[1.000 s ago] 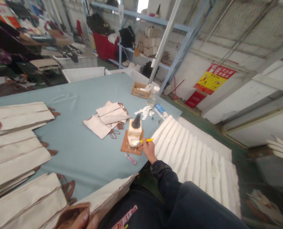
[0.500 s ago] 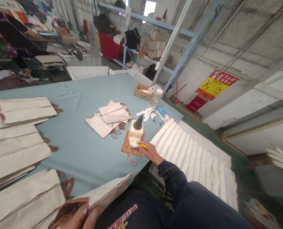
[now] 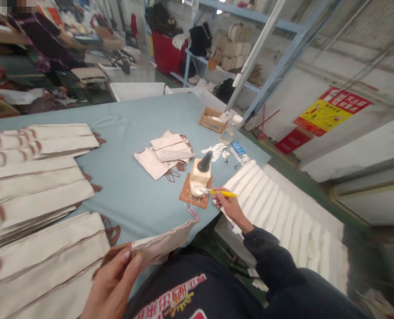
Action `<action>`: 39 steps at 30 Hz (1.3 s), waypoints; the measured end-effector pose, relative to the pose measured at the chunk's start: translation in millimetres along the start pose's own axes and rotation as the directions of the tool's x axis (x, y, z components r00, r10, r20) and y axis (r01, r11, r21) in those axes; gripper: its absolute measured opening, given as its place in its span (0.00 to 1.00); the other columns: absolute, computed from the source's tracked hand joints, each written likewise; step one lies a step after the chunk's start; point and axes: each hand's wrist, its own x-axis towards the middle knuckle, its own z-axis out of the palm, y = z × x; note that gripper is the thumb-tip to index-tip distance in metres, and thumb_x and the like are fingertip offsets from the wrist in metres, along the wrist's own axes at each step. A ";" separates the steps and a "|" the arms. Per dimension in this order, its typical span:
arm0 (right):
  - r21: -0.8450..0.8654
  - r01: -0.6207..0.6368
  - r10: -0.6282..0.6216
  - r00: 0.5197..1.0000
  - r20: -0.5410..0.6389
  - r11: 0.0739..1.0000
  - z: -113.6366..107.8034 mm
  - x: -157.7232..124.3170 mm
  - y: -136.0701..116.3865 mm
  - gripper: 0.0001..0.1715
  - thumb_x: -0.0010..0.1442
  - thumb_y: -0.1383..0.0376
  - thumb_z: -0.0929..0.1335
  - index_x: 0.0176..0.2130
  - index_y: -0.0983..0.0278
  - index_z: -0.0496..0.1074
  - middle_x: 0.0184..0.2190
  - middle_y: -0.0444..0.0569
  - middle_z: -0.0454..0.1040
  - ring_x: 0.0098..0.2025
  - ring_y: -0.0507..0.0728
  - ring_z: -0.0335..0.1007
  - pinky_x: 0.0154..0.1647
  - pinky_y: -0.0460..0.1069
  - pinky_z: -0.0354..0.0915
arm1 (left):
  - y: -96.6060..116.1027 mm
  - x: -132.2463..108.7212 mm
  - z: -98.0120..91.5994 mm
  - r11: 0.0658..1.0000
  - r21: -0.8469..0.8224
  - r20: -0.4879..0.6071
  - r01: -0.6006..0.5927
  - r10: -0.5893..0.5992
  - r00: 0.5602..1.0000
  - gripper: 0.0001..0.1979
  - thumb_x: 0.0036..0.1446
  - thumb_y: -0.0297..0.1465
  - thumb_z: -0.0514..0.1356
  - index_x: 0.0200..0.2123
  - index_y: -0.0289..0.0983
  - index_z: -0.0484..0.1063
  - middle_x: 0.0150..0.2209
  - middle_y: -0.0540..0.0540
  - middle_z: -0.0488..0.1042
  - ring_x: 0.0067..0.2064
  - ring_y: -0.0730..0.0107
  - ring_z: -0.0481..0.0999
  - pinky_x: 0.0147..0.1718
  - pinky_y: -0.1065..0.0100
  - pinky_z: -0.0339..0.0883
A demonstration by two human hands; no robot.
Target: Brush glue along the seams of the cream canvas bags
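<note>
Left hand (image 3: 112,283) rises further into view, pinching the canvas piece (image 3: 164,239) by its brown edge, face up. Right hand (image 3: 230,204) grips a yellow brush (image 3: 224,193), tip at the cone-capped bottle (image 3: 199,175).

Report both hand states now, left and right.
Left hand: closed, fingers gripping the canvas piece.
Right hand: closed on the yellow-handled brush, its tip at the white container.

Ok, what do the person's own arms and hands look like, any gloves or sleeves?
Both hands are bare: no gloves, rings or watch show on the left hand or the right hand. The right arm wears a dark navy long sleeve ending at the wrist. No sleeve shows at the left wrist.
</note>
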 end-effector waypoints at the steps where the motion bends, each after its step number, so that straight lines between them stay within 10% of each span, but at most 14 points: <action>1: 0.068 -0.016 0.020 0.998 -0.063 0.998 1.2 0.1 -11.7 0.30 0.71 0.42 0.63 0.46 0.64 0.77 0.25 0.44 0.75 0.20 0.51 0.65 0.21 0.46 0.65 | 9.8 0.0 -0.8 1.000 0.000 0.027 -0.003 0.003 1.000 0.14 0.61 0.46 0.67 0.36 0.42 0.85 0.35 0.46 0.82 0.39 0.56 0.79 0.40 0.65 0.76; 6: 0.504 0.046 0.110 0.955 -0.275 0.863 9.9 -1.9 -103.7 0.22 0.65 0.45 0.71 0.38 0.62 0.76 0.19 0.37 0.67 0.17 0.48 0.60 0.17 0.42 0.58 | 37.2 7.0 -7.3 0.986 -0.160 0.034 0.038 -0.033 0.999 0.21 0.60 0.50 0.67 0.29 0.37 0.77 0.28 0.49 0.74 0.31 0.67 0.70 0.31 0.71 0.68; 14: 0.632 0.221 -0.242 0.969 -0.054 0.743 56.6 -40.2 -242.2 0.18 0.70 0.51 0.71 0.34 0.60 0.80 0.21 0.40 0.71 0.17 0.47 0.63 0.17 0.42 0.63 | 71.9 0.2 -30.2 0.838 -0.526 0.067 0.148 -0.132 0.989 0.18 0.46 0.45 0.77 0.31 0.37 0.81 0.28 0.50 0.75 0.28 0.71 0.69 0.26 0.73 0.68; 22: 0.718 0.247 -0.305 0.951 -0.050 0.650 85.3 -44.7 -250.6 0.18 0.72 0.52 0.69 0.36 0.59 0.80 0.19 0.40 0.70 0.17 0.48 0.63 0.18 0.43 0.62 | 86.9 -12.5 -45.2 0.851 -0.519 0.007 0.079 -0.089 0.996 0.20 0.47 0.47 0.77 0.35 0.37 0.84 0.29 0.46 0.81 0.29 0.67 0.76 0.28 0.73 0.71; 33: 0.770 0.212 -0.258 0.964 -0.064 0.602 88.2 -51.1 -237.6 0.19 0.68 0.51 0.72 0.32 0.61 0.79 0.19 0.39 0.69 0.14 0.46 0.59 0.14 0.42 0.57 | 100.1 -25.8 -42.9 0.976 -0.012 -0.207 -0.216 0.209 0.956 0.12 0.54 0.39 0.68 0.25 0.38 0.84 0.24 0.48 0.77 0.26 0.67 0.70 0.25 0.71 0.64; 39: 0.719 0.240 -0.296 0.954 -0.049 0.653 82.1 -46.2 -229.7 0.19 0.71 0.51 0.70 0.34 0.60 0.79 0.19 0.38 0.69 0.16 0.47 0.61 0.16 0.42 0.59 | 90.9 -25.3 -37.7 0.948 -0.318 -0.037 -0.027 0.016 0.999 0.17 0.57 0.46 0.70 0.28 0.37 0.81 0.20 0.53 0.66 0.22 0.75 0.59 0.19 0.74 0.55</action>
